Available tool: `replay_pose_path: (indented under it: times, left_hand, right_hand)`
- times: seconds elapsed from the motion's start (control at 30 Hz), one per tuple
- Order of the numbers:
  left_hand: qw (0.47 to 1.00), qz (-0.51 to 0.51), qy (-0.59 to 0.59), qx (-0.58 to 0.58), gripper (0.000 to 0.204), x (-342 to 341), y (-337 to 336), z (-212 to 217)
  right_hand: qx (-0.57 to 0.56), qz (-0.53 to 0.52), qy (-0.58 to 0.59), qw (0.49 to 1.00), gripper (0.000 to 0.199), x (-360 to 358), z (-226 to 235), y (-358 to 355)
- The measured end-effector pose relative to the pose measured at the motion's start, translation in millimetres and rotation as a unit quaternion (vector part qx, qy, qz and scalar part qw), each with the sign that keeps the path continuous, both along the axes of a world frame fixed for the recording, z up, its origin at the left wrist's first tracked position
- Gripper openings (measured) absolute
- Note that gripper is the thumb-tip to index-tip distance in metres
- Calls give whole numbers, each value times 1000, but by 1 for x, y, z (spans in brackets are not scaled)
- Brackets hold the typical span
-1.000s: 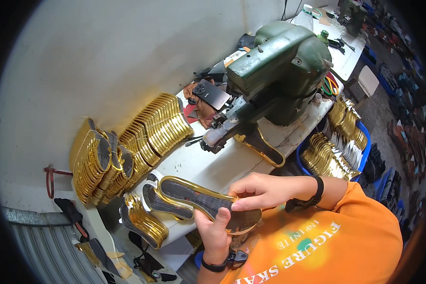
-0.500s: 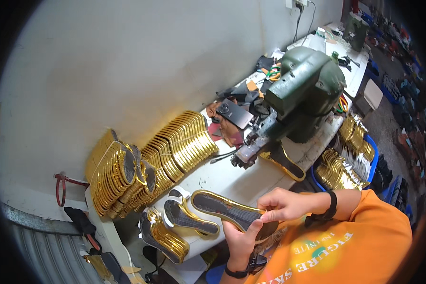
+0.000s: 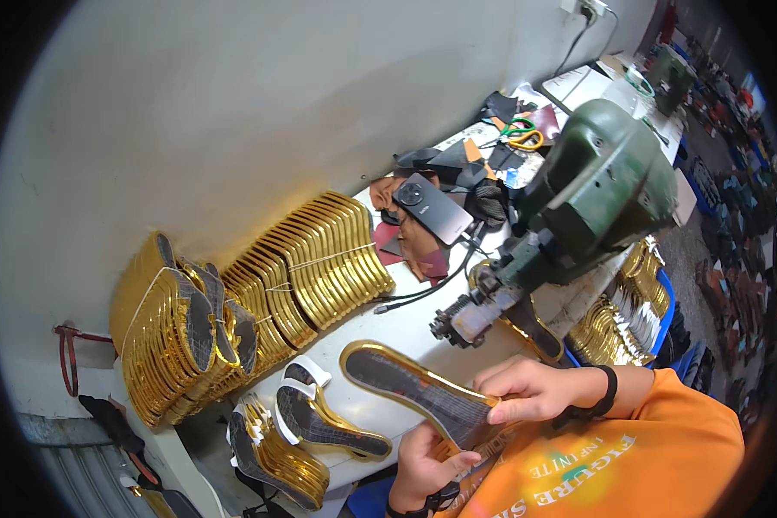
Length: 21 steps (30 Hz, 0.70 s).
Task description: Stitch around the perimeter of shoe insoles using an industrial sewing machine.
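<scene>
We grip one gold-rimmed, dark-grey, sole-shaped piece (image 3: pixel 406 380): right hand (image 3: pixel 531 391) pinching its edge, left hand (image 3: pixel 427 469) clasping its lower end. Piece is tilted, in front of the white tabletop (image 3: pixel 419 324), near a green metal machine (image 3: pixel 600 194).

Left hand (image 3: pixel 426 468) and right hand (image 3: pixel 527 390) hold a gold-edged sole (image 3: pixel 413 380) near a green machine (image 3: pixel 609 194)

White capitals (image 3: pixel 585 473) on the orange shirt (image 3: pixel 686 432) (tiny print on the phone (image 3: pixel 436 211)).
</scene>
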<state>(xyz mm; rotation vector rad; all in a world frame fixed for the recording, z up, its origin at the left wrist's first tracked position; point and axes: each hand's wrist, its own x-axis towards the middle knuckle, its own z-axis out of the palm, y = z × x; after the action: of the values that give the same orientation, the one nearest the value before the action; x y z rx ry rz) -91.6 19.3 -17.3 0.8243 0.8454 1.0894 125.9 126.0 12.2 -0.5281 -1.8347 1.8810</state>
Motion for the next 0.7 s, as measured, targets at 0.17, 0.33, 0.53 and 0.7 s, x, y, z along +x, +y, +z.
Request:
replay_pose_path:
  times: [0.17, 0.33, 0.53, 0.7]
  left_hand:
    - [964, 58, 235, 112, 24, -20, -8, -16]
    - [979, 107, 162, 56, 14, -16, 1, -7]
    - [919, 118, 308, 216, 19, -6, -9, 6]
    - [672, 240, 521, 468, 28, 12, -25, 17]
  right_hand:
    - [-86, -34, -56, 994, 31, -7, -11, 18]
    - [-282, -63, -19, 957, 29, -12, -2, 19]
    - [100, -13, -37, 994, 25, -3, 17, 7]
    - [316, -25, -66, 946, 22, 12, 18, -17]
